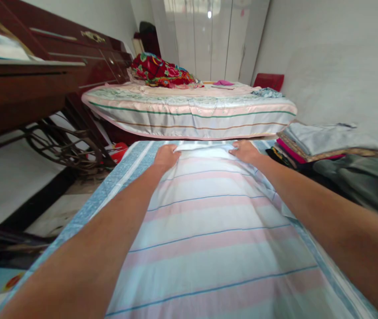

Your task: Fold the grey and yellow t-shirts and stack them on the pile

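Note:
A white cloth with pink bands and thin blue lines [209, 217], perhaps a bed sheet, lies spread lengthwise before me. Its far edge is pinched at the left corner by my left hand [166, 157], fingers closed on the fabric. At the right corner my right hand [244, 152] grips the same edge. Between the two hands the edge is slightly raised and folded. Beneath the cloth is a blue and white striped cover [112, 181], showing along both sides.
A bed with a striped spread [192, 115] stands just beyond, bearing a red floral blanket [162, 71]. Stacked folded clothes [328, 139] and dark garments [358, 177] lie at right. On the left is a wooden table with an iron treadle base [29, 95].

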### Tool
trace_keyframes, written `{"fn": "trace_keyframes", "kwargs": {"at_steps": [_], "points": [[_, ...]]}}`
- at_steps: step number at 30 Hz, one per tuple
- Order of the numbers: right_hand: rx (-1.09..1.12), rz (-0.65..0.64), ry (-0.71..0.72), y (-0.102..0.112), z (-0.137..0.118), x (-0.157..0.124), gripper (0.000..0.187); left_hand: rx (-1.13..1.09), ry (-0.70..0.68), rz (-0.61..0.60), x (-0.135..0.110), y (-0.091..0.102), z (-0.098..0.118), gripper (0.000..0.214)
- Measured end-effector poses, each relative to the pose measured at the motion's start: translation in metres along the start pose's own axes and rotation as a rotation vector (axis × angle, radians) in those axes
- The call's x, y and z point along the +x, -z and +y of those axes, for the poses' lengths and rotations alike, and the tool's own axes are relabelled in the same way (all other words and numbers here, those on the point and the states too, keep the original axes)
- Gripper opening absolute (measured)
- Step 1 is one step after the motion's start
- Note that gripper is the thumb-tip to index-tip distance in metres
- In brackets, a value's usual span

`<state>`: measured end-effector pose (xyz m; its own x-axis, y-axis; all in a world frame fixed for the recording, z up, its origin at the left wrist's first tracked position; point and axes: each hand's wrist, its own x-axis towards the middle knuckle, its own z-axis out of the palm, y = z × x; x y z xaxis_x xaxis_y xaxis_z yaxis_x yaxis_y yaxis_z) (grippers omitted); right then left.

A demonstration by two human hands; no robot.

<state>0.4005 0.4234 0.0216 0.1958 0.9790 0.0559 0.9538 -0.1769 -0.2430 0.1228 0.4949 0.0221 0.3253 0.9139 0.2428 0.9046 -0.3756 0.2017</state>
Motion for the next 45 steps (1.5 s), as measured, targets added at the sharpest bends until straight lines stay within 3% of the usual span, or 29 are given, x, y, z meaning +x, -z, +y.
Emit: {"fn": "trace_keyframes", "kwargs": {"at_steps": [4, 8, 13, 20, 24, 28, 32, 35, 38, 41, 45], "points": [[-0.016, -0.070, -0.093, -0.012, 0.007, 0.004, 0.038, 0.076, 0.062, -0.041, -0.007, -0.017, 0.002, 0.034], [0.026, -0.249, -0.176, -0.002, 0.027, -0.003, 0.057, 0.174, 0.070, -0.071, -0.012, -0.015, 0.004, 0.046], [0.098, -0.428, -0.208, 0.010, 0.047, -0.028, 0.046, 0.162, 0.081, -0.144, -0.016, 0.000, -0.006, 0.055], [-0.039, -0.203, -0.196, 0.015, 0.053, -0.031, 0.028, -0.093, 0.112, -0.403, -0.020, 0.020, -0.039, 0.047], [-0.193, -0.105, -0.182, 0.009, 0.057, -0.031, 0.027, -0.114, 0.089, -0.339, -0.022, 0.018, -0.051, 0.035], [-0.260, -0.078, -0.165, -0.001, 0.053, -0.038, 0.029, 0.103, 0.026, -0.198, -0.023, 0.015, -0.048, 0.032], [-0.270, -0.067, -0.229, 0.003, 0.048, -0.048, 0.040, 0.363, 0.017, -0.154, -0.031, 0.013, -0.040, 0.037], [-0.260, -0.074, -0.322, 0.011, 0.049, -0.064, 0.051, 0.393, -0.003, -0.157, -0.040, 0.014, -0.034, 0.039], [-0.240, -0.099, -0.396, 0.016, 0.053, -0.092, 0.056, 0.409, -0.012, -0.085, -0.051, 0.020, -0.021, 0.040], [-0.214, -0.136, -0.433, 0.014, 0.056, -0.124, 0.053, 0.384, -0.058, -0.080, -0.072, 0.026, 0.013, 0.037], [-0.181, -0.136, -0.440, 0.009, 0.053, -0.156, 0.048, 0.178, -0.320, -0.230, -0.121, 0.021, 0.081, 0.035]]}}
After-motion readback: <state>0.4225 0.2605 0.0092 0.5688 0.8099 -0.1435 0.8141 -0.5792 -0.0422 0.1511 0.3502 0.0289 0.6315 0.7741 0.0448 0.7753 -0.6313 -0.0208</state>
